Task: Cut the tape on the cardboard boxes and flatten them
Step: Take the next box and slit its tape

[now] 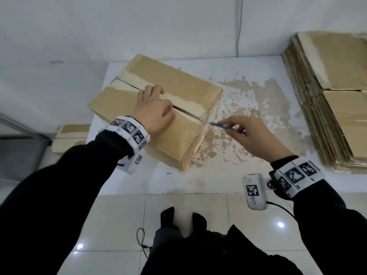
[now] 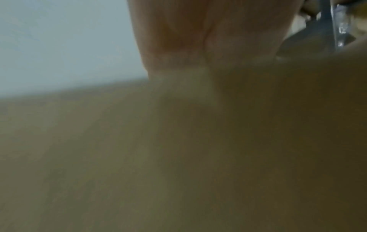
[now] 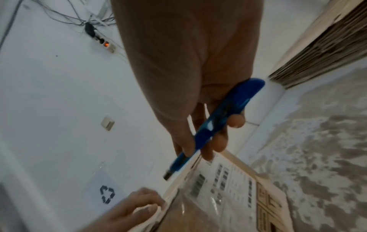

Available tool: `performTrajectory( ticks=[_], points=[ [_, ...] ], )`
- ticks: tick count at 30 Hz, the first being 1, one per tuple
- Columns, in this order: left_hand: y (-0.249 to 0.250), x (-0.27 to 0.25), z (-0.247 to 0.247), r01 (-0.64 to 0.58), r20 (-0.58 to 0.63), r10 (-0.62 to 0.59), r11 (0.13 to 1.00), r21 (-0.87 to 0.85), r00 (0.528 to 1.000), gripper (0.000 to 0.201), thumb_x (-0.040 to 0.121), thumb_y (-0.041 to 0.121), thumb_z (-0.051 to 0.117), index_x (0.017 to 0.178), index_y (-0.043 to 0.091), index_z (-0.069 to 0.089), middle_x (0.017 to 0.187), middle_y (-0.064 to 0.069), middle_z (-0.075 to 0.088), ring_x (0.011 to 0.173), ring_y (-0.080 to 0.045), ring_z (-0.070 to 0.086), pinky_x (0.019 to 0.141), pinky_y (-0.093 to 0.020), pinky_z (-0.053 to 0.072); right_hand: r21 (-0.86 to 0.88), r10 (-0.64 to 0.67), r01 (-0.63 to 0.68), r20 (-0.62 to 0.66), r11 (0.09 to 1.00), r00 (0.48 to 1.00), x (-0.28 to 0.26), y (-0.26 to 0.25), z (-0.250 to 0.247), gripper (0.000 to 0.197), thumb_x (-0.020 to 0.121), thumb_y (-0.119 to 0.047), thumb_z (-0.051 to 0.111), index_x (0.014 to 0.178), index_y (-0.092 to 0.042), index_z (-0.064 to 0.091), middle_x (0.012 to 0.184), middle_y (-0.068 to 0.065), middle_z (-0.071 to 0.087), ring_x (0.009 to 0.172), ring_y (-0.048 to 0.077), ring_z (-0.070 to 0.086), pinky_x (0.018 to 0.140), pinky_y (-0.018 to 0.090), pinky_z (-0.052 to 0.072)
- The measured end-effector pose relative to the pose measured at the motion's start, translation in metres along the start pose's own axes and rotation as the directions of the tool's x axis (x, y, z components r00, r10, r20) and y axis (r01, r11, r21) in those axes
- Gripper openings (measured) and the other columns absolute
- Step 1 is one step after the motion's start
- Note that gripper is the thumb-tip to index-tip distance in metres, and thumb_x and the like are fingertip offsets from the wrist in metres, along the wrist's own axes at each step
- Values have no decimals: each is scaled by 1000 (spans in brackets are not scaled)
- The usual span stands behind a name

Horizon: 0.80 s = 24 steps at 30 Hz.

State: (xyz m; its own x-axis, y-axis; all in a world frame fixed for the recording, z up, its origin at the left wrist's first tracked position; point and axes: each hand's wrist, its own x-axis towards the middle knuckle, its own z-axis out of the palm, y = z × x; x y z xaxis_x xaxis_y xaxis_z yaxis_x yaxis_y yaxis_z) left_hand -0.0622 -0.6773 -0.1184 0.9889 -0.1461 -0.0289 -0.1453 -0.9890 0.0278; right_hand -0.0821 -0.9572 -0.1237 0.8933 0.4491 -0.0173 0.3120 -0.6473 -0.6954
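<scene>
Head view shows the right hand [image 1: 256,135] gripping the knife [image 1: 226,128] at the box [image 1: 158,108] edge (left hand [image 1: 154,111] pressing flat on top), so a slip along the seam could nick those fingers.

Black sleeves [image 1: 59,185], white marker-printed wristbands [image 1: 130,129]

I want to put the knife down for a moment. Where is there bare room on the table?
Free: the stained tabletop between the box and the flattened stack, and the near edge. The box fills the left; the stack fills the right.
</scene>
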Motion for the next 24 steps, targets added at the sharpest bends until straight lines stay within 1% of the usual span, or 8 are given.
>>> performTrajectory(
  ticks=[2, 5, 7, 9, 14, 18, 21, 24],
  points=[
    [1, 8, -15, 246, 299, -190, 956, -162, 935, 40, 98, 42, 41, 132, 26, 54, 142, -10, 32, 133, -33, 25, 111, -42, 18, -83, -47, 49, 30, 995, 998, 6, -2, 9, 22, 92, -16, 58, 110, -25, 67, 86, -9, 62, 65, -3, 51, 59, 9, 35],
    [6, 19, -28, 622, 535, -317, 427, -657, 783, 44, 95, 38, 53, 129, 11, 58, 128, -1, 56, 128, -25, 41, 112, -36, 30, -110, -106, 107, 16, 988, 994, 6, -4, 21, 20, 90, -17, 61, 108, -24, 68, 82, -10, 60, 61, -1, 50, 58, 12, 34],
    [16, 23, -22, 659, 519, -444, 257, -707, 730, 46, 91, 43, 58, 119, 7, 64, 106, 3, 59, 107, -18, 50, 97, -25, 35, -160, -160, 153, -32, 975, 987, 3, -5, 23, 22, 90, -14, 61, 109, -22, 68, 79, -11, 55, 63, 2, 47, 58, 17, 34],
    [29, 23, -13, 657, 409, -577, 321, -682, 706, 49, 83, 48, 66, 105, 4, 63, 108, -3, 60, 94, -22, 56, 87, -27, 41, -238, -179, 155, -80, 959, 981, 0, -5, 20, 25, 91, -12, 58, 113, -20, 67, 79, -9, 51, 65, 10, 46, 58, 24, 37],
    [34, 24, -4, 658, 393, -602, 314, -684, 695, 57, 80, 46, 70, 124, 10, 60, 133, -8, 51, 110, -23, 53, 91, -29, 41, -397, -119, 78, -80, 914, 990, 10, -11, 16, 32, 95, -8, 50, 123, -20, 62, 85, 1, 56, 70, 21, 54, 59, 32, 46],
    [33, 15, -8, 593, 344, -560, 355, -723, 754, 34, 86, 37, 67, 105, 8, 67, 102, 0, 61, 94, -18, 55, 86, -26, 39, -364, -11, -76, -233, 928, 972, 26, 1, 3, 29, 95, -11, 49, 120, -17, 63, 87, 5, 64, 71, 23, 58, 59, 30, 46],
    [35, 9, -10, 541, 243, -520, 559, -628, 819, 32, 87, 45, 63, 86, 13, 65, 74, 4, 53, 105, -22, 52, 101, -33, 34, -38, 133, -149, -271, 988, 953, 5, 32, 5, 25, 96, -17, 49, 117, -17, 62, 83, 1, 68, 64, 22, 60, 53, 26, 46],
    [32, 7, -20, 520, 234, -466, 792, -319, 853, 43, 90, 59, 48, 88, 19, 63, 100, -6, 62, 131, -27, 32, 106, -44, 16, 54, 372, -373, -288, 926, 883, -19, 86, 33, 23, 96, -13, 49, 113, -8, 64, 85, 6, 65, 68, 21, 54, 51, 19, 35]
  ],
)
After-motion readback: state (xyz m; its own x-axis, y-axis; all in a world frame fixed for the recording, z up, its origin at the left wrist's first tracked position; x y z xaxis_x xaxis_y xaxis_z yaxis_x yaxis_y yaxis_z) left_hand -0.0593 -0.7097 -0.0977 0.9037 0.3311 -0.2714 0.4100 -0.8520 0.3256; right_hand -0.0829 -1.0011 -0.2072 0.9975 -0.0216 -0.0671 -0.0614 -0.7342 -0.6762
